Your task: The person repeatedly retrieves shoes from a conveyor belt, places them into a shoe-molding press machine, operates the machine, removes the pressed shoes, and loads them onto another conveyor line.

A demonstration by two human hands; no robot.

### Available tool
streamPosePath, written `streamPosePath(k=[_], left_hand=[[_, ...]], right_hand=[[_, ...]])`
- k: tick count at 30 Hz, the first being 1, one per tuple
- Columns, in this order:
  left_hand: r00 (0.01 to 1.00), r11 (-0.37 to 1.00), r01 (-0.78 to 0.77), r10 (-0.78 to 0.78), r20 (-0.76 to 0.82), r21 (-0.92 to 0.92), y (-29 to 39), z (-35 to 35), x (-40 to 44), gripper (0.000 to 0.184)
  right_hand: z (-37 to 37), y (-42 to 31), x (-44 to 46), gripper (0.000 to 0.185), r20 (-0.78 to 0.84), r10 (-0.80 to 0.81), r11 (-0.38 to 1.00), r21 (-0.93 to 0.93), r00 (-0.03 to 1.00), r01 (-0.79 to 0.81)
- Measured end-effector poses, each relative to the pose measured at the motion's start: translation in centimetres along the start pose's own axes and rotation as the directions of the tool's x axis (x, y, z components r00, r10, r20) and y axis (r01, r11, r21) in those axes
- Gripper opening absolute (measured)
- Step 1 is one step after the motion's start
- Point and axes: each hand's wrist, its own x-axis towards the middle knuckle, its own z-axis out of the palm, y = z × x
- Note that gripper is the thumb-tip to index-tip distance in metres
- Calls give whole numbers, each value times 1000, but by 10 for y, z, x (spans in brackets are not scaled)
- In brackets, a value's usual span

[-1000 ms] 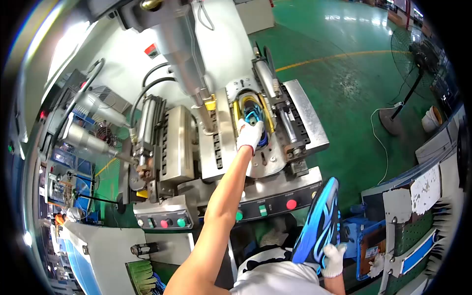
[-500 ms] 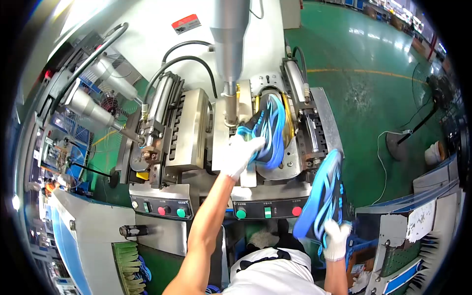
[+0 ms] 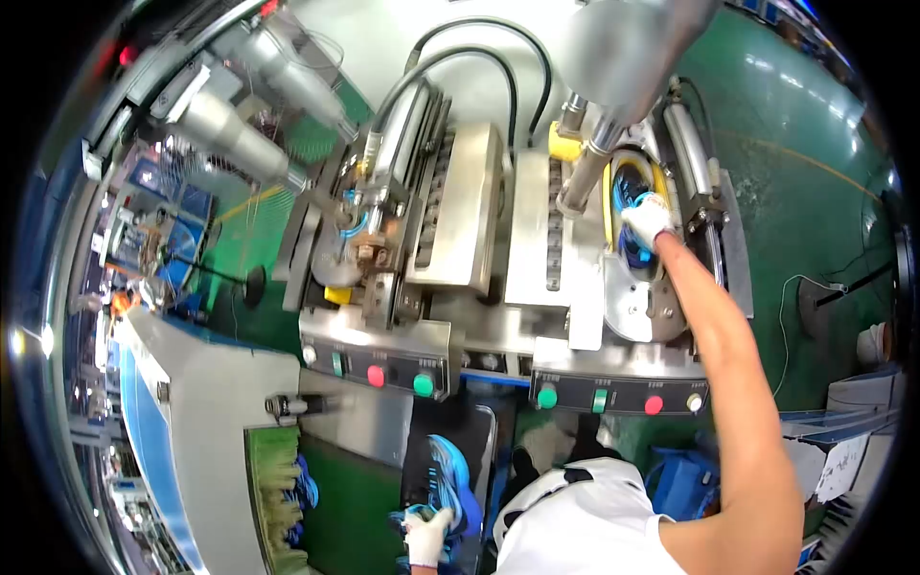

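My right hand (image 3: pixel 649 219), in a white glove, reaches into the right station of the machine. Its fingers are closed on a dark and blue shoe (image 3: pixel 630 182), which sits between yellow strips and is partly covered by the hand. Low in the view, my left hand (image 3: pixel 427 537), also gloved, grips another blue and black shoe (image 3: pixel 464 494) by one end, above a dark surface (image 3: pixel 418 470) beside the brush.
The control panel (image 3: pixel 618 397) with green and red buttons runs along the machine's front. A metal cylinder (image 3: pixel 586 172) stands left of my right hand. A bristle brush (image 3: pixel 268 479) is at lower left, and a blue crate (image 3: pixel 682 487) at lower right.
My left hand has left the station with a shoe and moved to the lower left. My right hand has moved from the lower right up into the station with its shoe. The view has shifted.
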Motion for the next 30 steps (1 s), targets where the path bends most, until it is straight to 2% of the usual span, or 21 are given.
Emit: streamPosePath(k=[1,3,5,7,9,11,13,14,15,17,18,19,20,21,22,23,24,25,27,28,30], left_hand=[[989,990,142,-143,-39,-16,-16,10,9,88],[947,978,167,-194,-256,-122,-91,47,48,99],[916,967,164,-223,-334,-195,-112,67,68,102],[919,955,213,-268,-290,-208,-152,104,110,102],[842,872,354,-455,-290,-339,-155,136,121,107],[835,921,271,-370,-408,-281,-188,167,146,109],[868,884,249,-385,-313,-395,-174,155,131,104],[874,870,301,-415,-252,-390,-162,144,123,102],[861,883,283,-406,-308,-374,-166,146,126,100],[892,874,213,-357,-279,-437,-178,147,130,99],[925,884,96,-249,-288,-458,-163,130,113,97],[943,892,17,-164,-291,-451,-188,136,124,95],[974,874,-39,-75,-213,-485,-175,103,104,92],[992,687,-41,-61,-113,-726,-209,121,119,83],[981,559,-159,-3,-193,-814,-205,99,99,73],[958,571,-217,-30,-284,-792,-219,94,94,65],[863,625,-417,44,-504,-659,-232,82,83,64],[747,807,-450,104,-657,-384,-244,61,65,63],[706,867,-347,-10,-708,-358,-261,37,51,64],[699,879,-269,-103,-707,-394,-274,45,56,69],[775,877,-134,-197,-600,-461,-285,66,66,81]], right_hand=[[-20,-9,5,56,84,-5,1000,26,996,3],[-25,-19,-6,58,-19,53,998,24,998,-53],[-33,-18,-9,64,66,-4,998,60,998,0],[-16,5,7,71,55,-66,978,204,996,53],[-50,-32,-50,78,117,-74,996,54,990,68],[-60,-69,-147,83,-96,-71,976,201,993,89],[-22,-75,-238,90,-316,-385,728,473,867,496],[-3,-78,-289,91,-282,-542,736,296,792,609],[15,-85,-333,92,-221,-681,691,121,698,713],[79,-87,-375,94,-34,-744,665,57,667,745],[109,-75,-381,92,28,-775,631,-11,631,775],[113,-89,-389,83,365,-605,563,-432,708,704],[193,-16,-348,72,132,-844,338,-620,520,708],[186,-20,-355,73,234,-794,318,-627,562,711],[165,-45,-368,74,334,-732,285,-642,594,712],[135,-68,-382,92,172,-741,591,-291,649,752],[135,-77,-386,107,198,-733,593,-282,651,754],[139,-76,-403,106,239,-735,564,-303,634,768],[164,-97,-454,103,320,-822,491,-22,472,871],[162,-133,-505,105,493,-693,666,158,526,729],[205,-161,-571,111,645,-644,667,211,411,714]])
